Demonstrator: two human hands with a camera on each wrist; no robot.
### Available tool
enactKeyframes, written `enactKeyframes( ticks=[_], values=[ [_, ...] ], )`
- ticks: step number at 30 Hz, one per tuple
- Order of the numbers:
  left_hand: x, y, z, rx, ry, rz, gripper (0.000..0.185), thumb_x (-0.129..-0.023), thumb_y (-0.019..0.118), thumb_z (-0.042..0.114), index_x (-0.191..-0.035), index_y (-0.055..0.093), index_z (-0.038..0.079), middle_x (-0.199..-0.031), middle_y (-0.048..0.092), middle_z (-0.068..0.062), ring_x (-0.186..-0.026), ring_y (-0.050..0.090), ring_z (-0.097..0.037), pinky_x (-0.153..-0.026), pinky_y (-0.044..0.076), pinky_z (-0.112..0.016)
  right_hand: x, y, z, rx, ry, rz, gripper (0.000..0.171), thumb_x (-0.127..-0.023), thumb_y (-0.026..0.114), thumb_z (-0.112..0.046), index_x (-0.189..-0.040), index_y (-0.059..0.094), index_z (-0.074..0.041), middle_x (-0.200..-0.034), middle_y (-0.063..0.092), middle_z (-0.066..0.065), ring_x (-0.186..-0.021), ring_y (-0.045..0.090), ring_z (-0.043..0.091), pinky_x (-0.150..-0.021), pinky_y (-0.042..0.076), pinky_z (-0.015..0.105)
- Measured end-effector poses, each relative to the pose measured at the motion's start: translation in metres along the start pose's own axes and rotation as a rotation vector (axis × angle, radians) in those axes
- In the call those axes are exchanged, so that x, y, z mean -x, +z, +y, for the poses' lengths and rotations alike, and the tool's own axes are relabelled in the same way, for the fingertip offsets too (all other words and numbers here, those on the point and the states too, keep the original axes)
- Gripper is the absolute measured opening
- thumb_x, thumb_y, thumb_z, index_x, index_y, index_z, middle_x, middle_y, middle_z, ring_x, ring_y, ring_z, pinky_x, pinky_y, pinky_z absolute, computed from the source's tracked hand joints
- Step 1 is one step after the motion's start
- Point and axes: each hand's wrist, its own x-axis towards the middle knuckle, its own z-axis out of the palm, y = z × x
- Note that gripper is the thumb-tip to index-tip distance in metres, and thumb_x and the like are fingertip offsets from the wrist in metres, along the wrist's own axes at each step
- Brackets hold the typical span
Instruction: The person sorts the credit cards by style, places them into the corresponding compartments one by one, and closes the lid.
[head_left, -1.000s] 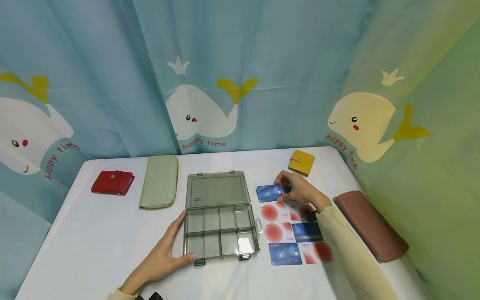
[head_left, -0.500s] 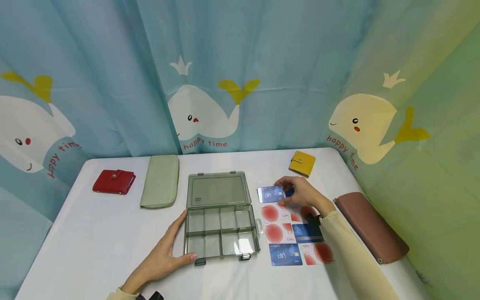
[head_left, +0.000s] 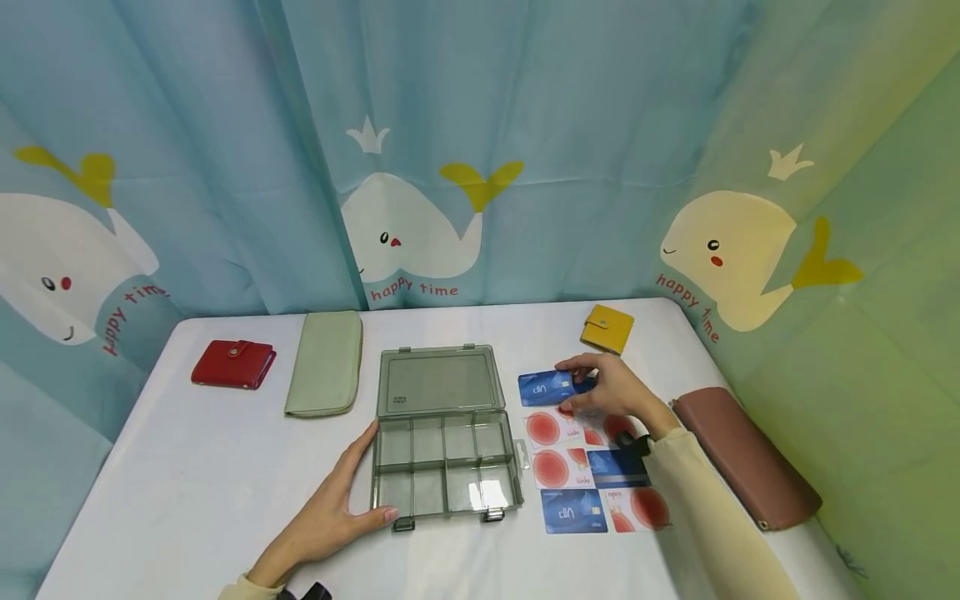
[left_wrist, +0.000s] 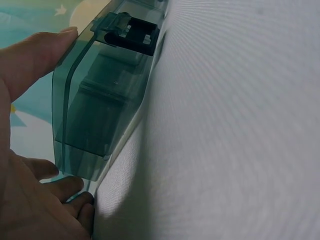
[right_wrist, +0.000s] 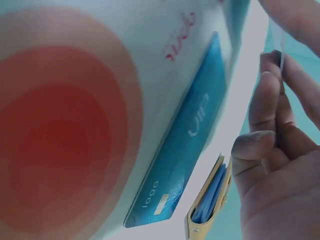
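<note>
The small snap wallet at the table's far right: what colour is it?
Yellow; the small wallet shows best in the head view.

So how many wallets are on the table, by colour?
Red wallet: 1
Green wallet: 1
Yellow wallet: 1
Brown wallet: 1
Total: 4

An open compartment box (head_left: 446,442) sat mid-table, two wallets (head_left: 325,374) to its left, rows of cards (head_left: 581,454) to its right, a small wallet (head_left: 606,328) behind them.
</note>
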Motion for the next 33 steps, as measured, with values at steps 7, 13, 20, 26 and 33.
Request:
enactKeyframes(
  ticks=[7, 13, 20, 26, 33],
  values=[
    [0.001, -0.001, 0.003, -0.012, 0.012, 0.010, 0.115, -0.084, 0.090, 0.035, -0.171, 0.018, 0.013, -0.172, 0.029, -0.022, -0.154, 0.031, -0.047, -0.115, 0.033, -0.076, 0.001, -0.003, -0.003, -0.180, -0.122, 0.106, 0.058, -0.076, 0.098, -0.021, -0.129, 0.077, -0.010, -0.101, 0.071, 0.010, -0.093, 0.058, 0.032, -0.067, 0.049, 0.022],
    [-0.001, -0.002, 0.002, -0.035, 0.031, 0.013, 0.117, -0.082, 0.092, 0.035, -0.171, 0.020, 0.012, -0.169, 0.034, -0.020, -0.151, 0.037, -0.047, -0.112, 0.037, -0.075, 0.000, 0.006, -0.024, -0.304, -0.126, 0.136, 0.056, -0.074, 0.099, -0.018, -0.126, 0.078, -0.011, -0.106, 0.070, 0.010, -0.096, 0.057, 0.039, -0.068, 0.049, 0.022],
    [-0.002, -0.005, 0.000, -0.044, 0.061, -0.006, 0.124, -0.077, 0.095, 0.035, -0.171, 0.018, 0.011, -0.170, 0.032, -0.019, -0.150, 0.037, -0.049, -0.111, 0.037, -0.076, -0.004, 0.024, -0.055, -0.392, -0.150, 0.082, 0.054, -0.070, 0.101, -0.015, -0.120, 0.080, -0.013, -0.101, 0.068, 0.021, -0.076, 0.053, 0.034, -0.058, 0.040, 0.024],
    [-0.002, -0.006, -0.001, -0.041, 0.076, -0.010, 0.124, -0.077, 0.095, 0.035, -0.171, 0.018, 0.010, -0.170, 0.031, -0.021, -0.151, 0.035, -0.052, -0.110, 0.036, -0.078, -0.010, 0.040, -0.080, -0.334, -0.205, 0.031, 0.053, -0.069, 0.102, -0.021, -0.118, 0.081, -0.017, -0.099, 0.072, 0.007, -0.089, 0.058, 0.034, -0.062, 0.040, 0.025],
    [-0.004, -0.003, -0.002, -0.038, 0.068, 0.002, 0.124, -0.076, 0.096, 0.035, -0.171, 0.019, 0.011, -0.171, 0.031, -0.018, -0.153, 0.034, -0.048, -0.113, 0.035, -0.076, -0.017, 0.055, -0.105, -0.356, -0.243, -0.032, 0.052, -0.069, 0.102, -0.020, -0.117, 0.081, -0.016, -0.099, 0.072, 0.005, -0.093, 0.059, 0.037, -0.065, 0.043, 0.027]
  ],
)
